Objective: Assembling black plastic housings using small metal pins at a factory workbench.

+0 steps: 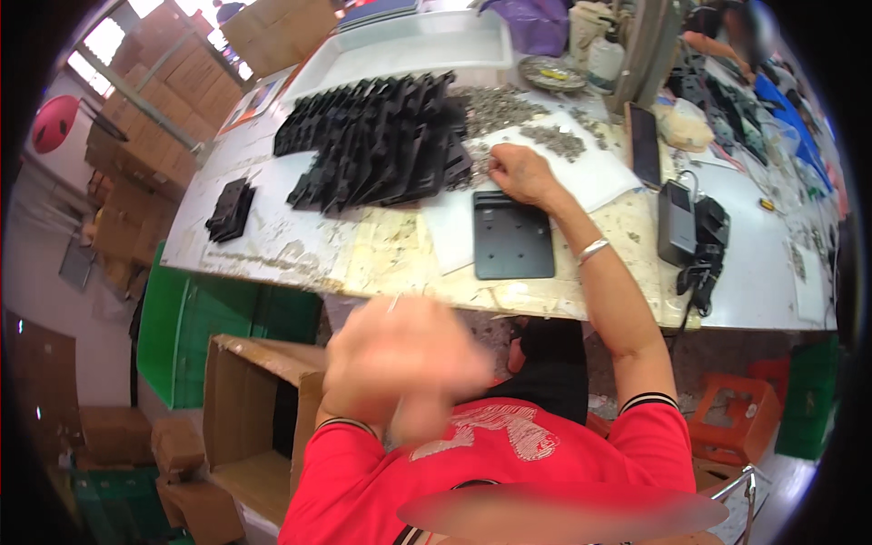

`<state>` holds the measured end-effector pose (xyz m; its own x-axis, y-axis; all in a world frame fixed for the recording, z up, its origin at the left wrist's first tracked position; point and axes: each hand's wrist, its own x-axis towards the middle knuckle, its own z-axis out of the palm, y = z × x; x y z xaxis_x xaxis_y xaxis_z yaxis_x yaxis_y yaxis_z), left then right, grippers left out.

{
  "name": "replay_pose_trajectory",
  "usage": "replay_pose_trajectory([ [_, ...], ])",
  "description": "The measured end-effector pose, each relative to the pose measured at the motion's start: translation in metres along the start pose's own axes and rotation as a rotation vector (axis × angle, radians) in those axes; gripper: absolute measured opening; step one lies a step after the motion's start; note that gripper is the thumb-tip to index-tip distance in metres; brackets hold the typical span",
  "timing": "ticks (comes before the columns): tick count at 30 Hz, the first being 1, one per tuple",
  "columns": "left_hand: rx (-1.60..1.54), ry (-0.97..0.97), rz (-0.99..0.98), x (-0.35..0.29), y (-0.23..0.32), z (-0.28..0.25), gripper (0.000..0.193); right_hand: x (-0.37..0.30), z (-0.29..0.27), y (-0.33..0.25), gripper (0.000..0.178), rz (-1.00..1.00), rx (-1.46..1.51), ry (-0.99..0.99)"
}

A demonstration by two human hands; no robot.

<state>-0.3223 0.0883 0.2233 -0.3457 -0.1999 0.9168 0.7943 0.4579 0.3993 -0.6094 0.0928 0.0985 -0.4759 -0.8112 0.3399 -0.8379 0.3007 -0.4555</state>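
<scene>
A flat black plastic plate [514, 243] lies on the worktable, close to its front edge. My right hand [523, 173] rests just past the plate's far edge, its fingers curled closed; whatever they hold, if anything, is hidden. Small metal pieces [556, 141] are heaped on a white sheet beside and beyond that hand. Raised in front of my chest, off the table, my left hand [400, 350] is smeared by motion, so its fingers do not show clearly. Left of the plate stand rows of black plastic parts [372, 145], leaning against each other.
A small stack of black parts [231, 211] sits at the table's left. Behind is a white tray [313, 77]. A phone [643, 145] and a grey device with cables [677, 222] lie right. Below are a cardboard box [250, 454] and green crate [182, 327]. Another person [713, 45] works far right.
</scene>
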Motion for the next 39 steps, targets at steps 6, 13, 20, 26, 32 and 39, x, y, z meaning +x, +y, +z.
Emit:
replay_pose_trajectory([
  [6, -0.260, -0.082, 0.034, 0.012, 0.041, 0.009, 0.018, -0.007, 0.011, -0.001, 0.014, -0.018, 0.054, 0.016],
  [13, -0.335, 0.005, 0.069, 0.011, 0.047, 0.004, 0.014, 0.008, 0.010, 0.014, 0.014, -0.012, 0.164, 0.028],
  [20, -0.363, 0.099, 0.037, -0.007, 0.023, 0.003, 0.009, -0.004, -0.009, 0.034, 0.016, 0.042, 0.294, 0.025],
  [26, 0.308, 0.058, -0.363, -0.029, -0.063, 0.000, 0.014, -0.005, -0.011, 0.022, 0.017, 0.210, 0.554, -0.148],
  [32, 0.642, -0.094, -0.639, -0.069, -0.174, -0.008, 0.017, -0.008, -0.019, 0.014, 0.010, 0.235, 0.639, -0.173],
  [39, 0.770, -0.206, -0.644, -0.069, -0.188, -0.006, 0.023, -0.002, -0.024, 0.012, 0.011, 0.229, 0.635, -0.109],
])
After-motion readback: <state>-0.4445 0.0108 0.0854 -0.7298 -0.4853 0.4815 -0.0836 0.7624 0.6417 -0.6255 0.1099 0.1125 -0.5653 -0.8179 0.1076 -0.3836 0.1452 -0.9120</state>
